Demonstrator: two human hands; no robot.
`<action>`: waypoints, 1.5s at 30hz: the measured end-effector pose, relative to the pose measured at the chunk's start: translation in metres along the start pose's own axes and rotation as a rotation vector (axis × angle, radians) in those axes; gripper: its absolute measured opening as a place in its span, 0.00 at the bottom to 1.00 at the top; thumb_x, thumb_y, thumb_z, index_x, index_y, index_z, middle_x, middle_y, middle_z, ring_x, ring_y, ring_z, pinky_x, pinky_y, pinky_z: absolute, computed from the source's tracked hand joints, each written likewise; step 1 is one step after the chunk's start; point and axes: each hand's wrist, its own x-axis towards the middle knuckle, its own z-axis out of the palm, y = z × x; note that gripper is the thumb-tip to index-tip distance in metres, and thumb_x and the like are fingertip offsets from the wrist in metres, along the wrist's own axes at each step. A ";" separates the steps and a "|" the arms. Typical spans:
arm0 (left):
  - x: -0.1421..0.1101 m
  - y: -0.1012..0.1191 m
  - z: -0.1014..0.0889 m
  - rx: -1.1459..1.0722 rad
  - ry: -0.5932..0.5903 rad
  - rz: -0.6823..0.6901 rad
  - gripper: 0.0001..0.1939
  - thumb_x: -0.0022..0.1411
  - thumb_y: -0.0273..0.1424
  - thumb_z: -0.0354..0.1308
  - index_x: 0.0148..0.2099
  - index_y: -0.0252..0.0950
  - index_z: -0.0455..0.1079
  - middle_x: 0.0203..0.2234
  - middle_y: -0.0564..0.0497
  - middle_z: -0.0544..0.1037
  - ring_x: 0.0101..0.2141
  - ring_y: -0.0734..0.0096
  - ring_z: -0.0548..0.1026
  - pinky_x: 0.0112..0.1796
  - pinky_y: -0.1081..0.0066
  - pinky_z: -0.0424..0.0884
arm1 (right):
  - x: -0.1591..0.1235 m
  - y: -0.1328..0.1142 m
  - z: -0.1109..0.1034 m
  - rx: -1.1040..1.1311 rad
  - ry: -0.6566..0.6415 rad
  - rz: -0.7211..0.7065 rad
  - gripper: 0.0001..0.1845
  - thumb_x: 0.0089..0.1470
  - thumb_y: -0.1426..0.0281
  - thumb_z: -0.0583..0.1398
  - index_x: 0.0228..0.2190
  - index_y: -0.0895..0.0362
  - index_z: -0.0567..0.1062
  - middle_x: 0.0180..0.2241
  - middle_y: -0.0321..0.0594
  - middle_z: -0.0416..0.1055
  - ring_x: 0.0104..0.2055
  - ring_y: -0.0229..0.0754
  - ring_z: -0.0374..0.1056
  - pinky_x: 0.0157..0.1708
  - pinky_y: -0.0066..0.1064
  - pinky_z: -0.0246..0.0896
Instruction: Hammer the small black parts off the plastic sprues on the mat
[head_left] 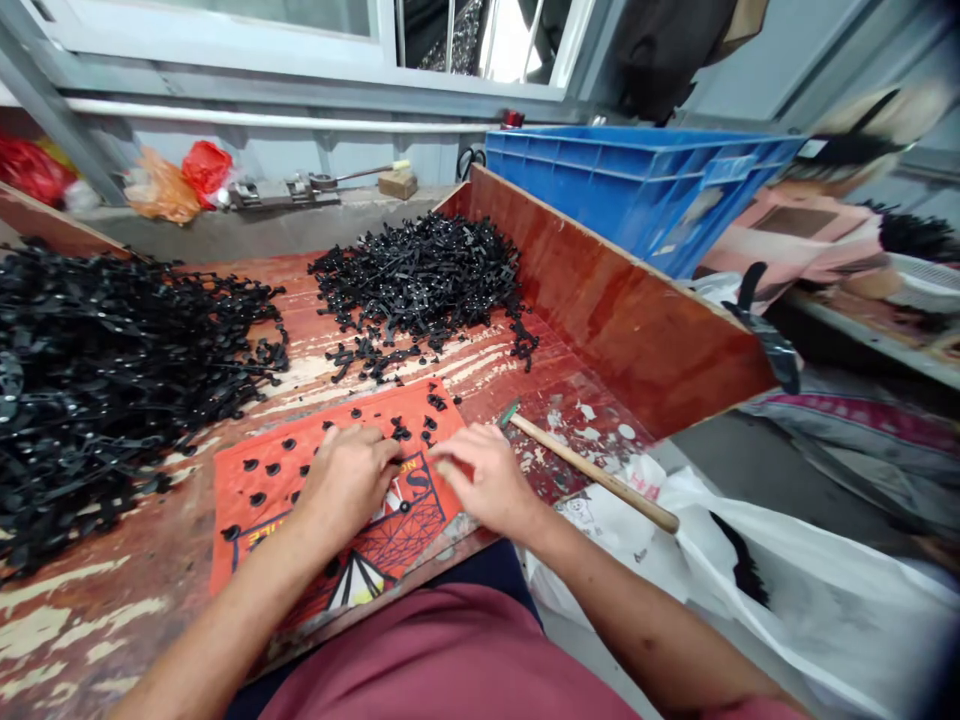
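While both bare hands work low over an orange cloth with dark printed lettering and a line drawing, small round black pieces lie scattered across it, several on its left part and a looser cluster near its far right corner, beyond the gap between the hands. The left hand rests over the middle of the cloth, its fingers curled and drawn close together; the tips are partly hidden, so I cannot tell whether they pinch a piece. The right hand is near the cloth's right edge, thumb and forefinger bent towards the left hand, but blur makes it impossible to tell whether anything is between them. The cloth lies at the near edge of a worn red-brown wooden table. To its left spreads a large heap of glossy black parts, and beyond it sits a smaller mound of similar black parts beside an upright reddish wooden board. Just right of the right hand, a green-ended tool with a long wooden handle reaches past the table's edge, over a white plastic sack. A blue plastic crate stands behind the board.
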 end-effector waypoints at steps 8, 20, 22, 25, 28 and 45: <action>-0.012 -0.002 -0.018 -0.124 0.100 -0.111 0.10 0.65 0.34 0.58 0.33 0.38 0.77 0.30 0.49 0.79 0.34 0.62 0.74 0.38 0.65 0.62 | 0.023 0.024 0.006 -0.084 -0.061 -0.024 0.04 0.56 0.76 0.65 0.32 0.56 0.78 0.33 0.39 0.76 0.39 0.46 0.66 0.43 0.37 0.52; -0.087 0.015 0.020 0.006 0.043 -0.119 0.09 0.66 0.34 0.56 0.36 0.39 0.77 0.30 0.49 0.80 0.35 0.56 0.76 0.39 0.60 0.59 | -0.005 -0.034 0.001 0.040 -0.050 -0.205 0.04 0.58 0.76 0.60 0.32 0.56 0.73 0.36 0.38 0.77 0.40 0.42 0.68 0.46 0.36 0.55; -0.093 0.012 0.017 -0.044 0.110 -0.130 0.08 0.65 0.35 0.58 0.42 0.40 0.77 0.33 0.49 0.81 0.37 0.57 0.76 0.39 0.61 0.60 | -0.015 -0.041 0.011 -0.073 -0.037 -0.312 0.05 0.61 0.74 0.59 0.33 0.56 0.74 0.41 0.40 0.77 0.45 0.45 0.66 0.49 0.41 0.52; -0.106 0.007 0.009 -0.121 0.200 -0.158 0.09 0.66 0.37 0.57 0.43 0.41 0.76 0.34 0.49 0.81 0.36 0.60 0.77 0.39 0.63 0.61 | -0.028 -0.041 0.024 -0.205 -0.091 -0.418 0.10 0.63 0.72 0.57 0.29 0.56 0.74 0.38 0.41 0.76 0.43 0.46 0.64 0.47 0.43 0.50; -0.109 0.001 -0.001 -0.195 0.213 -0.172 0.12 0.67 0.41 0.55 0.40 0.41 0.76 0.31 0.51 0.80 0.33 0.63 0.76 0.37 0.65 0.63 | -0.035 -0.036 0.025 -0.177 -0.106 -0.401 0.07 0.63 0.71 0.59 0.32 0.56 0.76 0.39 0.40 0.76 0.43 0.45 0.64 0.46 0.43 0.50; 0.021 -0.001 -0.009 0.190 -0.113 -0.133 0.14 0.61 0.26 0.48 0.35 0.35 0.77 0.31 0.41 0.82 0.33 0.57 0.80 0.34 0.66 0.70 | 0.062 0.009 0.025 -0.268 -0.082 -0.178 0.06 0.60 0.74 0.61 0.35 0.56 0.80 0.34 0.42 0.76 0.41 0.47 0.64 0.44 0.38 0.51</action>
